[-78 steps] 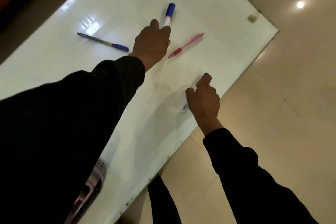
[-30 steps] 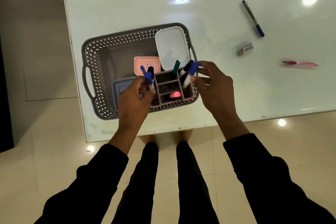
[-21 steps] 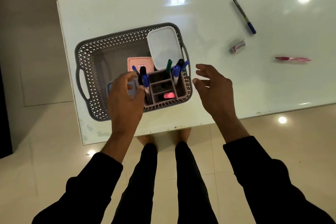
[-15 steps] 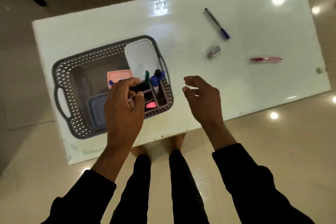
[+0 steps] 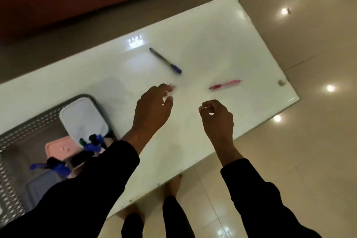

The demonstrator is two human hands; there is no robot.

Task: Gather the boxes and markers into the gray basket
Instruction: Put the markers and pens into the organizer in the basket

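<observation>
Most of the job looks done. The gray basket sits on the white desk at about 8 o'clock, and it already holds a white box, a pink box, a gray-blue box and a bunch of markers standing in a small holder. Three things are left out on the desk: a dark pen with a blue cap at 12 o'clock, a pink pen at about 2 o'clock, and a small clear thing near the middle. The left hand reaches out to that small thing, and its fingertips are right at it. I cannot tell if the grip has closed on it or if the fingers only touch it. The right hand hangs over the desk with its fingers curled in loosely, and its grip holds nothing that I can see. It is near the pink pen but not touching it. There is lots of bare desk around the three things, so both hands have room to move. The pink pen lies closest to the far right end of the desk, but none of the three looks close to falling off. The basket stands near the front edge of the desk.
</observation>
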